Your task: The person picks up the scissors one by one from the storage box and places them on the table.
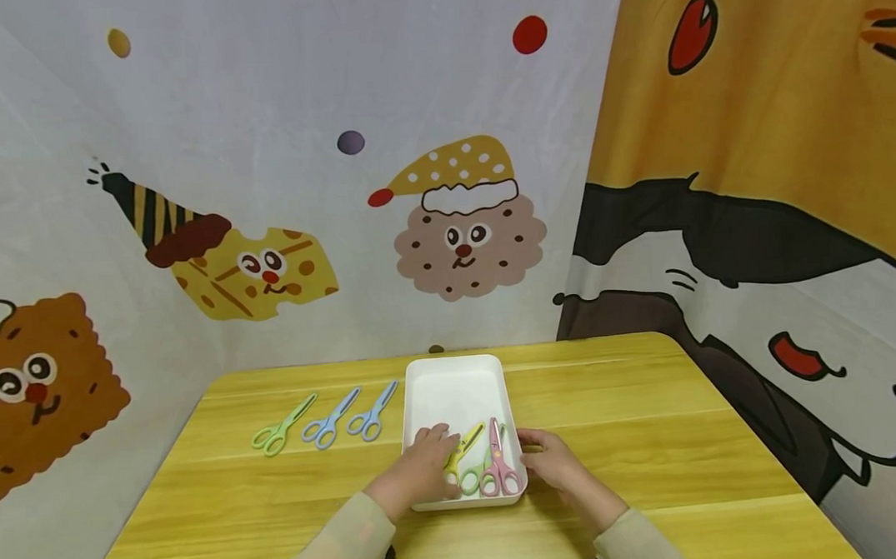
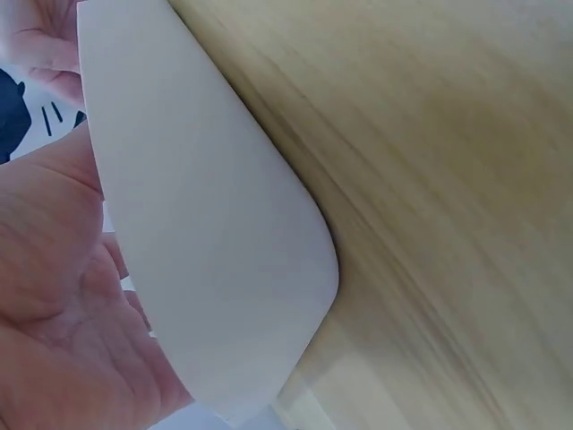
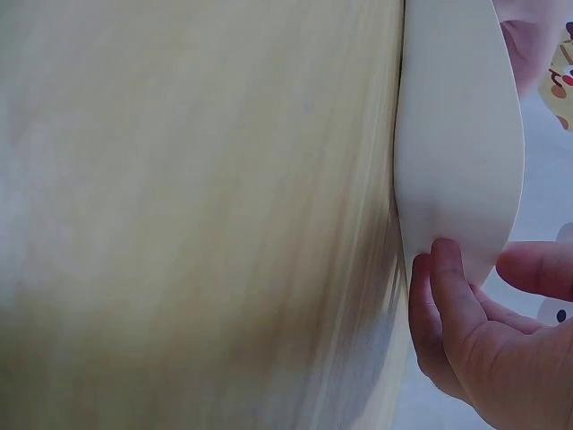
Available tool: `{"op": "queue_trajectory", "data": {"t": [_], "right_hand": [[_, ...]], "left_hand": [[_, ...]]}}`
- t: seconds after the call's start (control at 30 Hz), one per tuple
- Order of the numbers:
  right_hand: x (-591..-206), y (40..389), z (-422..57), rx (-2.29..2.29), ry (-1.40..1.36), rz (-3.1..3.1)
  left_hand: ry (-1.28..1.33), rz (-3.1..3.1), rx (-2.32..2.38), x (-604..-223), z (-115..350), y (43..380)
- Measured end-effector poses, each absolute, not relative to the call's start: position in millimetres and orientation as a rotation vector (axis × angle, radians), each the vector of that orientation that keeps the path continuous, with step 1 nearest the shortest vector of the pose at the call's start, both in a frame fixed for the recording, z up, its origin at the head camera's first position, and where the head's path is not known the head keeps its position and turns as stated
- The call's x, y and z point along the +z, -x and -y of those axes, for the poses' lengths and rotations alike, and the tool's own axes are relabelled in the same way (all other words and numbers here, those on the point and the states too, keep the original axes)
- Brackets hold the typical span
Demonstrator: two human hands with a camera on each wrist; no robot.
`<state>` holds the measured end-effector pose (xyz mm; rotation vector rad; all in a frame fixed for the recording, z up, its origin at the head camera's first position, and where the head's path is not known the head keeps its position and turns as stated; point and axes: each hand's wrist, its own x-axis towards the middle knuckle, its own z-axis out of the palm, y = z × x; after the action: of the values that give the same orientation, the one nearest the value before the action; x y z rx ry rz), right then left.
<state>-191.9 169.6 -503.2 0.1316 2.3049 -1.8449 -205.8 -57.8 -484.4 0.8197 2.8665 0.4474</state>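
Observation:
A white tray [image 1: 453, 396] lies on the table, with a yellow pair of scissors [image 1: 468, 444], a green pair of scissors [image 1: 472, 477] and a pink pair of scissors [image 1: 495, 461] in its near half. My left hand [image 1: 420, 471] reaches over the tray's left wall, beside the yellow scissors. In the left wrist view its palm shows above the rim, while the tray wall hides the fingers; I cannot tell whether they hold anything. At the opposite side, my right hand [image 1: 557, 462] grips the tray wall, fingers against the outside and thumb at the rim.
Left of the tray, a green pair of scissors [image 1: 283, 427] and two blue pairs, one blue pair of scissors [image 1: 331, 420] and another blue pair of scissors [image 1: 374, 413], lie in a row on the wooden table [image 1: 650, 437]. A cartoon-printed curtain [image 1: 275, 112] hangs behind.

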Motion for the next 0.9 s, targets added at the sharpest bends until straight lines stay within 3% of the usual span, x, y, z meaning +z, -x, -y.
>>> {"op": "queue_trajectory", "data": {"t": [0.9], "right_hand": [[-502.5, 191.5, -169.0, -1.826, -0.129, -2.339]], "left_hand": [[-0.494, -2.911, 0.563, -488.3, 48.7, 202.0]]}}
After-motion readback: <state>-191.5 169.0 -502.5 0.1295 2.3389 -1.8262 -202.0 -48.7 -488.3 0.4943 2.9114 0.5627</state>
